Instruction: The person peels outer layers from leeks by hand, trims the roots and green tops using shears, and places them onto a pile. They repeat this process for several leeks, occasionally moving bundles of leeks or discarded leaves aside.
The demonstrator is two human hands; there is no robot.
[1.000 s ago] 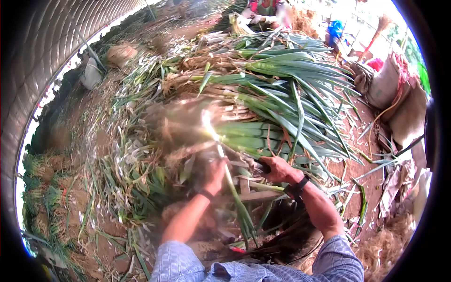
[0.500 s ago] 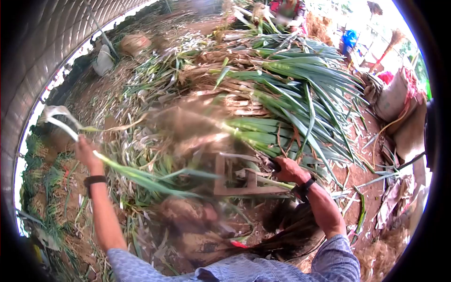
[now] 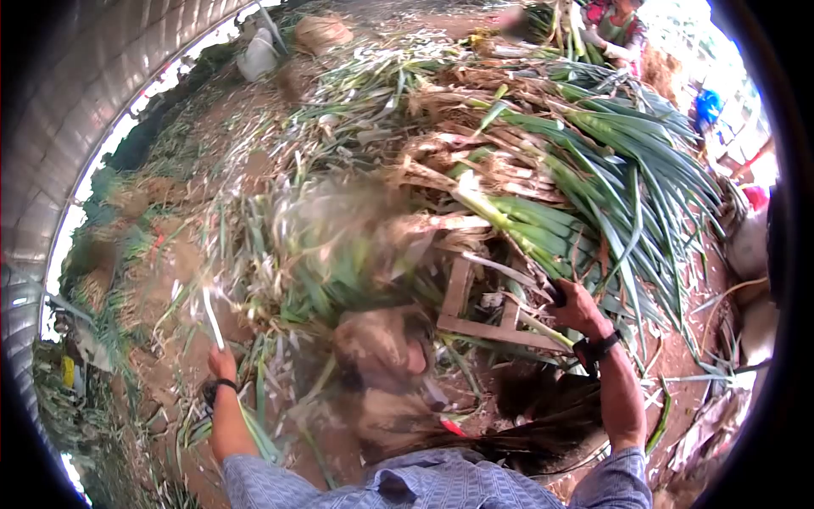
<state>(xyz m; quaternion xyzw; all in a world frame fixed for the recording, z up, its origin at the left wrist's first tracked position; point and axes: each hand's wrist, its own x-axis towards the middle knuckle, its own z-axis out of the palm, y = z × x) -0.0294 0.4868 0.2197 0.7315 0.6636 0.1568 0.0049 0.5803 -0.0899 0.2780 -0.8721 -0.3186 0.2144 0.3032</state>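
My left hand point(image 3: 222, 365), low on the left, is closed around a leek. The leek's white stalk point(image 3: 212, 319) points up from the fist, and its green leaves trail down beside my wrist. My right hand point(image 3: 582, 309) is closed on a dark handle point(image 3: 555, 293) at the front edge of a large heap of leeks point(image 3: 585, 195). What the handle belongs to is partly hidden among the stalks. Just left of that hand, a small wooden frame point(image 3: 500, 331) stands with pale leek pieces lying across it.
Stripped leaves and trimmings point(image 3: 356, 102) litter the ground. Another person point(image 3: 623, 34) is behind the heap at the upper right. Sacks point(image 3: 750, 242) stand along the right edge. A white bag point(image 3: 258, 58) and a tan bundle point(image 3: 322, 34) lie at the far left.
My left hand has swung down and closer to my body, still with the leek. My right hand keeps its grip on the dark handle. The whole view has shifted left.
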